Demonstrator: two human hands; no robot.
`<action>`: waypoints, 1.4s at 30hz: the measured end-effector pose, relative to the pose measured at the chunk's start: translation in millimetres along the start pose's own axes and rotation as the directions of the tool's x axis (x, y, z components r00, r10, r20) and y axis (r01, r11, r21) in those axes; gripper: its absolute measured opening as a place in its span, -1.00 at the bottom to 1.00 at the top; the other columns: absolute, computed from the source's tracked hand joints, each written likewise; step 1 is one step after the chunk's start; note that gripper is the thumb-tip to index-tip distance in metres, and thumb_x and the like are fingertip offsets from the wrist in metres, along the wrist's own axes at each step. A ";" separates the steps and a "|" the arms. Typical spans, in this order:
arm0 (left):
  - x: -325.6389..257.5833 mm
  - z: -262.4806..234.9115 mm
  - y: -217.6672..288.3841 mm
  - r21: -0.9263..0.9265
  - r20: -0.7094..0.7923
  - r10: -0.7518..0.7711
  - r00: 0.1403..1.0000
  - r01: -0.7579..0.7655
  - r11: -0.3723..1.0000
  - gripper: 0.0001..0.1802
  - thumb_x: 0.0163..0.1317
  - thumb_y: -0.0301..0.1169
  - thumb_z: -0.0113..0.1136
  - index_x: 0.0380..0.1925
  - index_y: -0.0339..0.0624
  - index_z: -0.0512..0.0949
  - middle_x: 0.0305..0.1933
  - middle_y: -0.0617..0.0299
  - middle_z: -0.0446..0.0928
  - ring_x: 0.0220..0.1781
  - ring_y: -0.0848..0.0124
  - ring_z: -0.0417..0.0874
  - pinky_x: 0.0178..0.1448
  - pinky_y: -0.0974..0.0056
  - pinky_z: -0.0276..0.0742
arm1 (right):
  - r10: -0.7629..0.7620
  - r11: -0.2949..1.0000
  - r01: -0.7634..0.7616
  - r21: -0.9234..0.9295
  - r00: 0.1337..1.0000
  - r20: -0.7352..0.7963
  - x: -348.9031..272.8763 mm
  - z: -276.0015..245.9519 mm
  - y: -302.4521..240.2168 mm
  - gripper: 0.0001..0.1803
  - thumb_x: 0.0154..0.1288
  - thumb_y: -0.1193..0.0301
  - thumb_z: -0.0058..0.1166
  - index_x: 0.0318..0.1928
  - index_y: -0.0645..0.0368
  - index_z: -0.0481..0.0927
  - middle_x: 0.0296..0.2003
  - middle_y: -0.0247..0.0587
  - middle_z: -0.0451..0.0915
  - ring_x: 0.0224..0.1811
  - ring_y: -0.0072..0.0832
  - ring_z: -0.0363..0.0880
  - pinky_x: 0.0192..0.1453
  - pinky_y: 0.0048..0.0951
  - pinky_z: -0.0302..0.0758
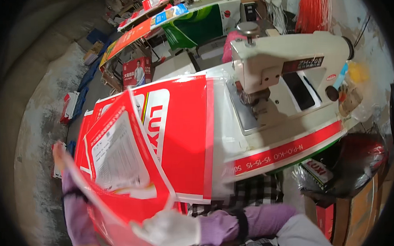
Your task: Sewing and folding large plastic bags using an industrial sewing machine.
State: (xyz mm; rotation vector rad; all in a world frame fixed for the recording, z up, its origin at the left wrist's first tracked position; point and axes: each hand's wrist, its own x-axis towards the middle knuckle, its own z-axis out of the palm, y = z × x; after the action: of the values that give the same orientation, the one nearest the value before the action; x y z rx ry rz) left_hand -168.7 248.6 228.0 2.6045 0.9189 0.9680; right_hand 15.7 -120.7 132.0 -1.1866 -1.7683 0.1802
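Observation:
A red and white printed woven sack (119, 157) is lifted and folded over in front of me. My left hand (59, 155), in a purple sleeve, grips its left edge. My right hand (171, 229), in a white glove with a purple sleeve, holds the sack's lower corner. Beneath it, more red sacks (184, 123) lie stacked flat on the table, reaching to the cream industrial sewing machine (286, 62). The machine's needle area (253, 98) is bare of fabric.
A red-striped sack (290, 149) drapes the table's front edge under the machine. A cardboard box with dark plastic wrap (353, 169) stands at lower right. Stacks of printed sacks (131, 35), a red carton (137, 73) and orange cords (313, 6) lie beyond, above a grey concrete floor (42, 99).

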 end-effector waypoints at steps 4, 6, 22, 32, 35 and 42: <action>125.4 187.7 5.8 0.447 0.004 0.591 0.807 -0.530 0.721 -0.80 0.26 -0.44 0.00 -0.18 -0.14 0.58 -0.27 0.12 0.57 -0.21 0.27 0.60 -0.10 0.23 0.52 | 0.728 0.644 -0.419 0.640 0.594 -0.343 -126.3 -19.0 88.3 -0.69 0.36 0.37 -0.02 0.06 0.14 0.57 -0.32 -0.10 0.69 -0.35 -0.29 0.70 -0.31 -0.42 0.57; 111.4 312.8 123.5 -0.064 0.144 0.576 0.805 -0.573 0.817 -0.78 0.15 -0.46 0.04 -0.24 -0.14 0.63 -0.28 0.03 0.63 -0.17 0.04 0.64 -0.07 0.11 0.56 | 0.809 0.534 -0.800 0.273 0.391 -0.438 -208.1 -53.4 89.7 -0.68 0.38 0.44 -0.09 0.06 0.30 0.56 -0.15 -0.07 0.68 -0.18 -0.38 0.68 -0.10 -0.46 0.56; 33.5 449.7 263.9 -0.244 0.635 0.666 0.392 -0.716 0.654 -0.84 0.07 -0.24 0.20 -0.36 0.20 0.71 -0.30 0.23 0.67 -0.23 0.16 0.68 -0.22 0.09 0.60 | 0.828 0.401 -0.874 0.273 0.219 -0.516 -364.7 -22.9 11.2 -0.62 0.25 0.42 0.04 0.09 -0.11 0.62 -0.40 -0.03 0.62 -0.40 -0.19 0.62 -0.29 -0.27 0.51; 6.0 382.1 301.4 0.054 0.784 0.513 0.349 -0.862 0.505 -0.69 0.17 -0.12 0.15 -0.28 -0.11 0.63 -0.23 0.10 0.62 -0.17 0.22 0.63 -0.09 0.18 0.53 | 0.724 0.520 -0.848 0.100 0.376 -0.578 -209.5 -65.8 114.5 -0.51 0.22 0.46 0.02 0.19 -0.08 0.52 -0.58 0.07 0.49 -0.57 -0.07 0.53 -0.45 -0.19 0.44; 14.4 345.6 273.2 0.021 0.720 0.520 0.460 -0.763 0.646 -0.66 0.15 -0.03 0.20 -0.27 -0.02 0.61 -0.17 0.12 0.62 -0.16 0.24 0.65 0.08 0.17 0.54 | 0.610 0.574 -0.815 0.074 0.366 -0.703 -188.1 -78.9 168.5 -0.62 0.31 0.37 0.00 0.13 -0.07 0.57 -0.56 0.06 0.52 -0.56 -0.10 0.56 -0.44 -0.18 0.46; -127.3 210.2 255.7 -0.361 0.898 0.365 -0.246 0.065 0.930 -0.51 0.39 -0.05 0.01 -0.27 -0.34 0.58 -0.35 0.14 0.57 -0.36 0.27 0.57 -0.22 0.18 0.49 | 0.792 0.581 -0.205 0.787 0.363 -0.491 -165.7 -15.0 175.1 -0.64 0.37 0.45 -0.06 0.14 0.23 0.41 -0.05 -0.25 0.57 -0.16 -0.66 0.50 -0.16 -0.45 0.53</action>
State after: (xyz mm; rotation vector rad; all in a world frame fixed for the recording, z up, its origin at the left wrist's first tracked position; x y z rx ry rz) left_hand 15.9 -27.4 103.7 2.0607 -0.1358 -1.1098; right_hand 148.8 -164.6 -64.7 -1.0353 -0.3132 0.4703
